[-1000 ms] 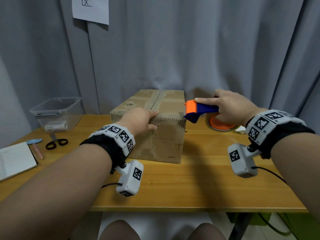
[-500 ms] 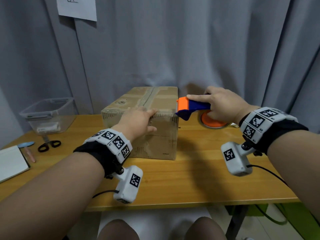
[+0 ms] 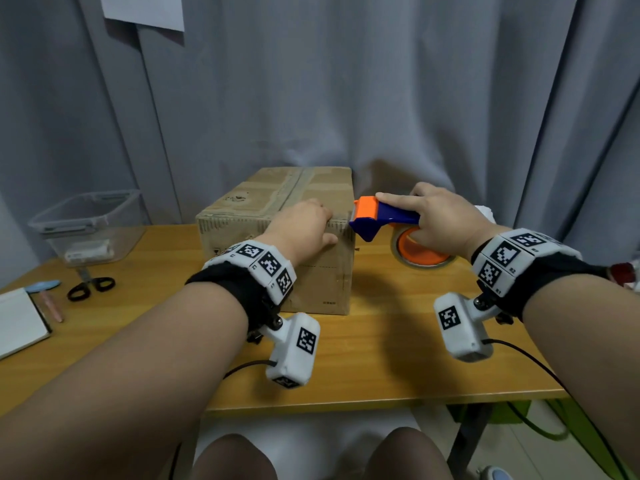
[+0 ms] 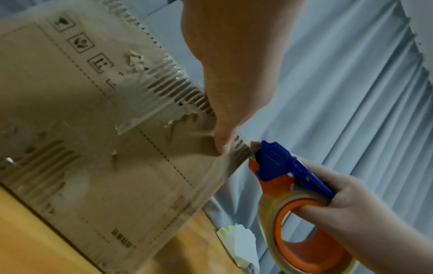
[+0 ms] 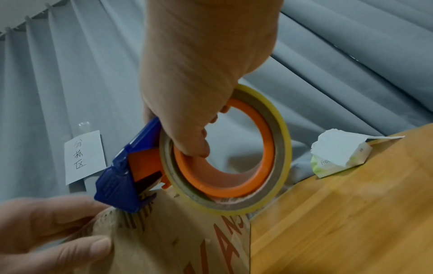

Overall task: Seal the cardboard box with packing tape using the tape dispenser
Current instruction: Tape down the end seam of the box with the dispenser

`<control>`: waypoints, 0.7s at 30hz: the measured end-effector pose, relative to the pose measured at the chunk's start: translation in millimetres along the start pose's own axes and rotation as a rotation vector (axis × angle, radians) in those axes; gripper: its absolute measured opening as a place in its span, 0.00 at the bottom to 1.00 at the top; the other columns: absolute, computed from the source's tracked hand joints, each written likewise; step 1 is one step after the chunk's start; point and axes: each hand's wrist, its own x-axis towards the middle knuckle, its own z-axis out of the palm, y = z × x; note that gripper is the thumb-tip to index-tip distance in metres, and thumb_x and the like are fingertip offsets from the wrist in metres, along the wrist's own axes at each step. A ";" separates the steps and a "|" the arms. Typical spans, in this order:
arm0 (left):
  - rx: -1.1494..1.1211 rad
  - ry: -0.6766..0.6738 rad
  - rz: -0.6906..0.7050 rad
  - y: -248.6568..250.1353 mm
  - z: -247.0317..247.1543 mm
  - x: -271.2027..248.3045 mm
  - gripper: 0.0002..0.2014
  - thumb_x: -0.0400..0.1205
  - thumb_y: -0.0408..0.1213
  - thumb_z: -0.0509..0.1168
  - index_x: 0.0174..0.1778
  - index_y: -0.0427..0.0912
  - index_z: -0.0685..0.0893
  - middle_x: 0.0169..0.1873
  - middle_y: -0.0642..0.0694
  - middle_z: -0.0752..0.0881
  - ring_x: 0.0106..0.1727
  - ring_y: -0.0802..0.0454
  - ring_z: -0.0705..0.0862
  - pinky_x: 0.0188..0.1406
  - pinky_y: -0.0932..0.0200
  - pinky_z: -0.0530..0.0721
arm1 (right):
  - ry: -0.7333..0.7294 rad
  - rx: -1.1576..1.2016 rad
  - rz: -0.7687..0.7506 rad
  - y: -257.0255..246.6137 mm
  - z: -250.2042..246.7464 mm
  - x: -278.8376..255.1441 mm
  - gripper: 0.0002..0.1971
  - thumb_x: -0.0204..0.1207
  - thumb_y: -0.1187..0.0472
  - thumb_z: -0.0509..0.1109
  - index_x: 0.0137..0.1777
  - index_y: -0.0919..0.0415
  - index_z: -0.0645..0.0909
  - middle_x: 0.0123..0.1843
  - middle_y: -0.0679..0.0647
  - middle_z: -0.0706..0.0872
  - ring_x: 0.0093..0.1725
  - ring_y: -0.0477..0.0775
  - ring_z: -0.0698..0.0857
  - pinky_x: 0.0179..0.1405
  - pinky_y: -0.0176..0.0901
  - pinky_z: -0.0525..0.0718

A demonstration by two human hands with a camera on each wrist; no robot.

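A brown cardboard box [image 3: 277,202] with its flaps down stands on the wooden table [image 3: 398,358]. My left hand [image 3: 301,226] lies on the box's top at the near right corner, thumb down the front face [image 4: 220,140]. My right hand [image 3: 440,220] grips the blue and orange tape dispenser [image 3: 377,216], fingers hooked through the orange core [image 5: 225,181] of the tape roll and index finger along the blue top. The dispenser's blue head [image 5: 121,178] touches the box's upper right edge, beside my left hand [image 5: 46,222]. Old clear tape [image 4: 145,103] clings to the front face.
A clear plastic bin [image 3: 90,223], black scissors [image 3: 90,287], a pen [image 3: 52,303] and a notebook [image 3: 17,320] lie at the table's left. A crumpled paper [image 5: 337,153] sits at the back right. A grey curtain [image 3: 346,81] hangs close behind, with a paper note [image 5: 84,155] on it.
My right hand has brought the dispenser a little left and down until its head meets the box's right edge. My left hand has stayed on the box's corner.
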 end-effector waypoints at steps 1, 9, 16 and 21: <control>-0.019 -0.001 0.007 0.4 1.6 0.6 0.23 0.81 0.51 0.63 0.69 0.42 0.76 0.63 0.43 0.79 0.61 0.43 0.80 0.57 0.47 0.81 | 0.006 -0.004 0.001 1.7 0.4 -0.6 0.36 0.74 0.62 0.65 0.79 0.34 0.59 0.56 0.55 0.75 0.52 0.58 0.78 0.48 0.48 0.79; -0.087 0.076 0.072 10.0 8.4 3.1 0.24 0.81 0.51 0.62 0.73 0.50 0.73 0.65 0.46 0.82 0.63 0.44 0.80 0.56 0.50 0.78 | 0.065 -0.038 -0.036 -0.9 3.5 -3.6 0.37 0.74 0.62 0.65 0.79 0.34 0.58 0.59 0.59 0.78 0.56 0.61 0.77 0.54 0.51 0.77; -0.196 0.124 0.061 3.7 18.5 1.3 0.24 0.81 0.52 0.63 0.73 0.50 0.73 0.71 0.49 0.78 0.71 0.49 0.75 0.65 0.52 0.75 | 0.098 -0.223 -0.242 7.4 -26.5 -1.6 0.37 0.73 0.58 0.71 0.80 0.40 0.61 0.49 0.62 0.77 0.43 0.60 0.76 0.42 0.49 0.74; -0.181 0.118 0.048 2.8 18.3 1.5 0.28 0.82 0.54 0.61 0.77 0.50 0.69 0.77 0.51 0.70 0.78 0.52 0.68 0.73 0.56 0.67 | 0.116 -0.220 -0.171 39.0 -22.5 -31.2 0.38 0.71 0.60 0.73 0.79 0.40 0.63 0.47 0.63 0.77 0.40 0.58 0.73 0.41 0.49 0.74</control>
